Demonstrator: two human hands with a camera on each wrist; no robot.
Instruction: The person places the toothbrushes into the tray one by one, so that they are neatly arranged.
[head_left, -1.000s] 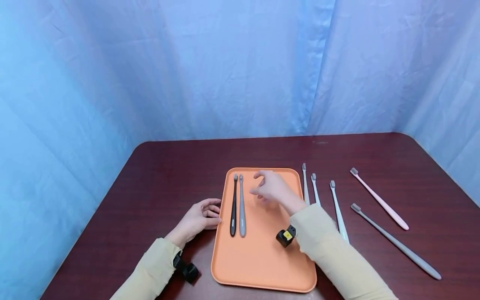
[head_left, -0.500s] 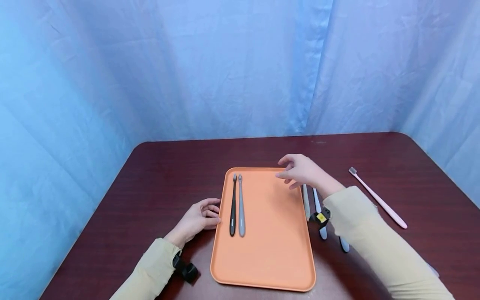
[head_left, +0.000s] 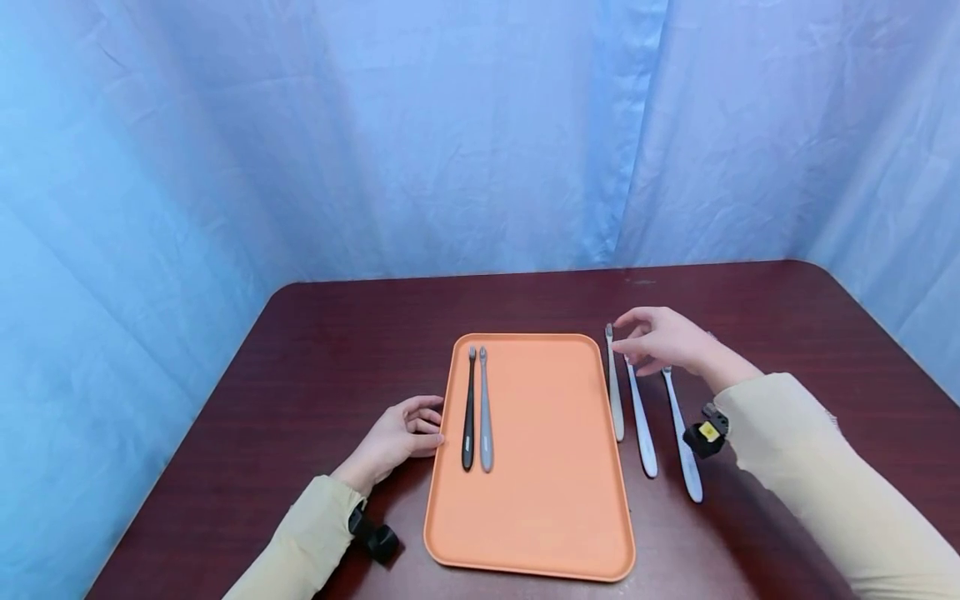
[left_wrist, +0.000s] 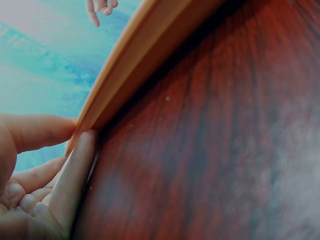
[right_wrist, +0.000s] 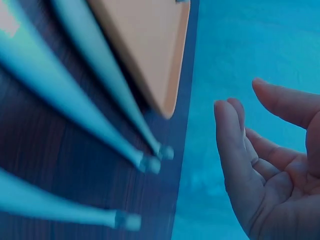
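While our right hand (head_left: 660, 340) hovers, fingers apart, over three brushes (head_left: 637, 408) at center-right (holding nothing), left fingers (head_left: 420, 421) rest relaxed against the tray (head_left: 540, 517); a sloppy grab could scatter neighbors.

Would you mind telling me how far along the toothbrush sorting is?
Done: a black brush and a grey brush lie on the tray. In hand: nothing; the right hand hovers open over three pale brushes on the table. The left hand touches the tray's edge.
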